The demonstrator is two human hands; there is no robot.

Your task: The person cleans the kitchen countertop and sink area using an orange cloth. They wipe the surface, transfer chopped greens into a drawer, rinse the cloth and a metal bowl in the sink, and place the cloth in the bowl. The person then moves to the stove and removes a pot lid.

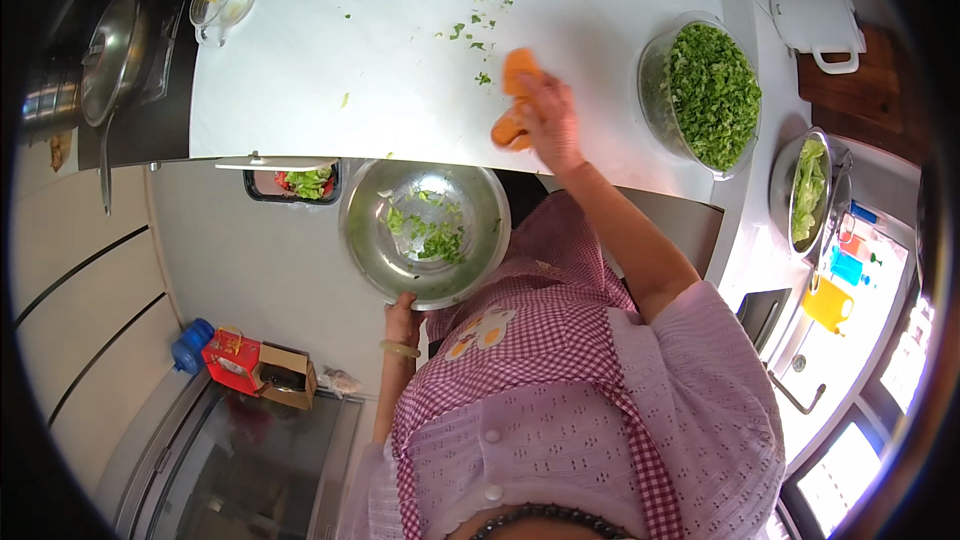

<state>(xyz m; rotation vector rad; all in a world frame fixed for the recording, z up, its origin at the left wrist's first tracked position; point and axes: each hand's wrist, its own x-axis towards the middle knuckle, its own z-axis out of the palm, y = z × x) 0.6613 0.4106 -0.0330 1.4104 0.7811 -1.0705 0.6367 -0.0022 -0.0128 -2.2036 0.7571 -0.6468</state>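
My left hand (404,321) grips the near rim of a stainless steel bowl (352,240), held just below the edge of the white countertop (360,120). Chopped green leaves (439,240) lie in the bottom of the bowl. With my right hand (553,120) I hold an orange cloth (516,105) bunched on the countertop; the hand is slightly blurred. Scraps of green leaf (480,34) are scattered on the counter beyond the cloth. To the right of my right hand, a large bowl (655,97) is heaped with finely chopped greens (712,97).
A glass measuring cup (223,4) stands at the counter's far left, beside a lidded pan (112,60). Below the counter edge is an open bin (292,186) with food scraps. At right are a white appliance (814,19) and a metal bowl of leaves (810,191) near the sink.
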